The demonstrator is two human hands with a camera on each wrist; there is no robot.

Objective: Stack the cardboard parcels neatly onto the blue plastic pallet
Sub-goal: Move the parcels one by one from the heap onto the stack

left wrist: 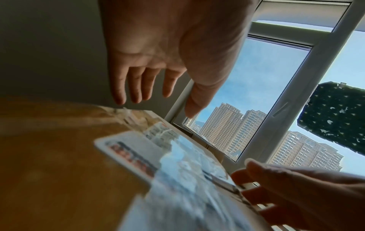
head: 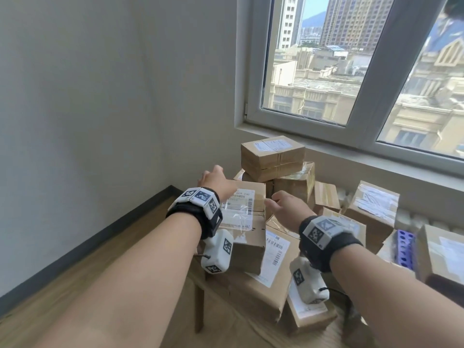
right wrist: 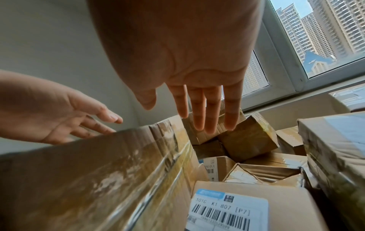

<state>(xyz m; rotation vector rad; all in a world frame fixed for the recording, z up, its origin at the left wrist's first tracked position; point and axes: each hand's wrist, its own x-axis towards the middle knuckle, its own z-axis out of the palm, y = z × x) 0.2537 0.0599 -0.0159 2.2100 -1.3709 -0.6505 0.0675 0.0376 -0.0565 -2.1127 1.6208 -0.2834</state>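
Note:
A tall cardboard parcel (head: 244,214) with a taped white label stands at the front left of a heap of parcels under the window. My left hand (head: 213,177) is open over its far left top edge, fingers spread and relaxed (left wrist: 138,87) just above the cardboard (left wrist: 69,171). My right hand (head: 281,207) is open at its right side, fingers straight (right wrist: 199,112) beside the taped wall (right wrist: 98,171). Neither hand grips anything. A strip of the blue plastic pallet (head: 404,247), with round holes, shows between parcels at the right.
Two stacked flat parcels (head: 272,156) top the heap behind. A labelled parcel (head: 273,257) lies in front below, with several more to the right (head: 371,209). The wall and dark skirting run along the left, with wooden floor (head: 75,297) beside the heap.

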